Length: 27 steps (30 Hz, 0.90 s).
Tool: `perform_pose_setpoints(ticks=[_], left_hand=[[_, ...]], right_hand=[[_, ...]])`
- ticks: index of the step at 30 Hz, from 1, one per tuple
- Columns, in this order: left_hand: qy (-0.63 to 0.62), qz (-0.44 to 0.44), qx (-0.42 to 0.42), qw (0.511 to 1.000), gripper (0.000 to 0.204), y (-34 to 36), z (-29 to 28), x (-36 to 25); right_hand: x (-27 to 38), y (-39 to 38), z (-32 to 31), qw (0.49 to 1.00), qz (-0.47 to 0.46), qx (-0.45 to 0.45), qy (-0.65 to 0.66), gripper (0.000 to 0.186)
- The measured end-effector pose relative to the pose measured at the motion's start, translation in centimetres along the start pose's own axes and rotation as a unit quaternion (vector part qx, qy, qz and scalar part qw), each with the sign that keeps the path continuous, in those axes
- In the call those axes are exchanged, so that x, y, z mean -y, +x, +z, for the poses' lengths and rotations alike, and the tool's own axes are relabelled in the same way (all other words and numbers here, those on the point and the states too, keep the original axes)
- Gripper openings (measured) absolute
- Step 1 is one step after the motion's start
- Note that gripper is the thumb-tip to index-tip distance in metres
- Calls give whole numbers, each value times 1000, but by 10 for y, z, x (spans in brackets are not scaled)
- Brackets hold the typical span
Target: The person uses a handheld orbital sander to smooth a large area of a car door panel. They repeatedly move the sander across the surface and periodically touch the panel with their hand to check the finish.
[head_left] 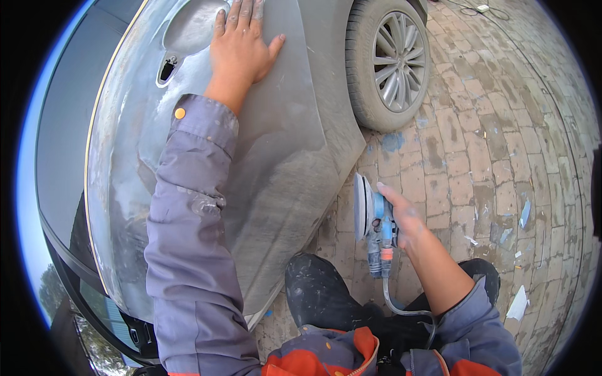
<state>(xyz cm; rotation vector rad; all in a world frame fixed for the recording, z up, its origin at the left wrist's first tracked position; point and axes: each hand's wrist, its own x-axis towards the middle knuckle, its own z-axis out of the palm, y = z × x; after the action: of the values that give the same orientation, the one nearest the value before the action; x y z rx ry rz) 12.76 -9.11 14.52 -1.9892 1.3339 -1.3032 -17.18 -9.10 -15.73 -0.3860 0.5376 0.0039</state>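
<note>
A grey car door panel (269, 156), dulled and patchy with pale sanding dust, fills the left and middle of the view. My left hand (243, 50) lies flat on it, fingers apart, beside the recessed handle cup (193, 26). Just below that cup is an open handle hole (167, 69). My right hand (406, 219) grips a blue and grey air sander (380, 216) by its body, low and to the right. The sander's round pad faces the car, apart from the panel, and its hose (392, 304) runs down toward my lap.
A car wheel (392, 62) with silver spokes stands beyond the door. Brick paving (476, 144) covers the ground, with paper scraps (518, 303) and blue paint spots on it. A thin cable (480, 9) lies at the top right. My dark knees (320, 285) are bent close to the car.
</note>
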Motion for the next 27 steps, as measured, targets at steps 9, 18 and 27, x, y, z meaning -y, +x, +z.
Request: perform_pose_setpoints(ticks=[9, 18, 27], left_hand=[[87, 145, 107, 980, 92, -75, 12, -54], [73, 172, 172, 967, 94, -120, -18, -35], [90, 125, 152, 976, 97, -129, -53, 6]], right_hand=[[1, 7, -3, 1000, -4, 12, 7, 36], [-2, 13, -1, 1000, -13, -18, -15, 37], [-5, 20, -4, 1000, -1, -9, -26, 37]])
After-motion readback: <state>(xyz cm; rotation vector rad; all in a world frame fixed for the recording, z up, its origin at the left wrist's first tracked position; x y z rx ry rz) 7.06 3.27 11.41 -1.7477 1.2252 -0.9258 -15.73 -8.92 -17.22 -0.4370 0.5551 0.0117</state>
